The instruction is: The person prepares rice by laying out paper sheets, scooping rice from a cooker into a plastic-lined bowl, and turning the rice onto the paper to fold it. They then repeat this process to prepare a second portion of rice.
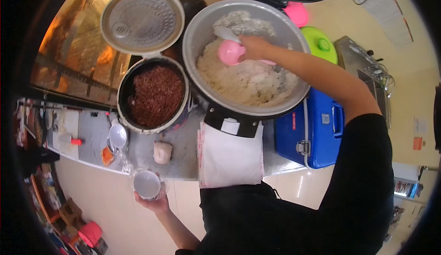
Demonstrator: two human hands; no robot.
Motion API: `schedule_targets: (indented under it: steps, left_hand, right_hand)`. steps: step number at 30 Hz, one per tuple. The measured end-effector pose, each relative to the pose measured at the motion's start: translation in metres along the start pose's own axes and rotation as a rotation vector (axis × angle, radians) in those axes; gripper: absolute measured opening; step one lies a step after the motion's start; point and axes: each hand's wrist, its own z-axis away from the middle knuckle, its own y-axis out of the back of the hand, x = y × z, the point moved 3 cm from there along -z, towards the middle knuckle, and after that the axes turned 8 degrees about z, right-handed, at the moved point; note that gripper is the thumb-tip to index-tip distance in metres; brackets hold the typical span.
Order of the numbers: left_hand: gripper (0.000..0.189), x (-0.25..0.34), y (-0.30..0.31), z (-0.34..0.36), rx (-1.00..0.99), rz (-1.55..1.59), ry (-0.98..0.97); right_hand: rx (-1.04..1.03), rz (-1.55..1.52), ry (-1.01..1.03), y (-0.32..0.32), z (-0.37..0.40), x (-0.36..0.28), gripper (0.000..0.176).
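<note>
My left hand point(156, 202) holds a small white bowl point(147, 184) with clear plastic over its rim, just off the counter's front edge. Inside the large rice pot point(190, 64), my right hand point(251, 48) is closed around a pink scoop point(230, 52). A grey-white paddle point(226, 33) sticks out beside these fingers; whether the hand also grips it, I cannot tell. White rice point(248, 87) fills much of the pot. Left of it stands an open cooker point(120, 96) of dark reddish rice point(156, 96). A plastic-wrapped rice lump point(162, 152) lies nearer the bowl.
White paper sheets point(231, 156) lie in front of the pot. A blue cooler box point(303, 133) stands at right, a green lid point(317, 46) behind it. The dark-rice cooker's lid point(142, 21) is raised. Another white bowl point(118, 135) sits on the metal counter point(183, 163).
</note>
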Motion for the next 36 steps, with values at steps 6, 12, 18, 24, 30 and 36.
schedule_targets:
  steps: [6,12,18,24,30,36]
  left_hand:
    - [0.071,-0.006,-0.013,-0.006,-0.010,0.096,-0.013]
    - [0.072,-0.003,-0.016,-0.024,-0.094,0.039,0.003]
    - [0.073,-0.015,-0.048,-0.037,-0.079,0.080,0.017]
    - [0.073,-0.030,-0.081,-0.040,-0.142,0.096,0.088]
    - [0.069,-0.035,-0.095,-0.035,-0.048,0.090,0.085]
    - [0.067,-0.045,-0.099,-0.036,-0.116,0.130,0.133]
  right_hand:
    - [0.171,-0.043,-0.022,0.049,0.015,-0.037,0.027]
    - [0.532,0.021,-0.067,0.181,0.167,-0.042,0.034]
    - [0.675,0.134,-0.438,0.171,0.286,0.042,0.027]
    - [0.722,0.628,-0.315,0.056,0.334,0.071,0.019]
    - [0.616,0.364,-0.313,0.045,0.349,0.018,0.021]
    - [0.716,0.329,-0.468,0.070,0.354,-0.004,0.022]
